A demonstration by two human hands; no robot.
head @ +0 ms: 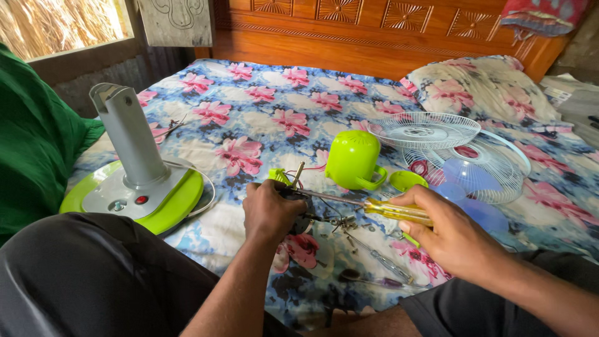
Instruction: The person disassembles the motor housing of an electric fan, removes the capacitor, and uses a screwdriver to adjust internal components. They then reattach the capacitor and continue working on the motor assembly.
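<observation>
At the far left a green cloth (31, 143) lies heaped along the edge of the bed. Beside it a fan base (140, 190), lime green with a grey top plate and a grey upright column, stands on the flowered bedsheet (262, 118); a red button shows on the plate.

The left hand (269, 212) comes in from below, forearm straight, knuckles up, fingers curled down and closed around a small dark fan motor (304, 218). The motor sits on the sheet near the middle of the bed, between the person's knees, mostly hidden under the hand; thin wires and a lime green clip show just above it, and a short metal shaft sticks up at a tilt.

The right hand (452, 240) reaches in from the right, wrist bent inward, fingers wrapped tight on the clear yellow handle of a screwdriver (368, 207). Its metal shaft runs leftward, nearly level, to the motor under the left hand. So the hands are apart, each clamped on its own thing, joined only by the tool.

Below them a second screwdriver (380, 261) with a clear handle lies on the sheet. Behind, a lime green motor cover (354, 159) stands near a small green cap (407, 181). Further right, two white wire fan guards (455, 146) and a translucent blue fan blade (477, 203) overlap, with a flowered pillow (486, 87) beyond.
</observation>
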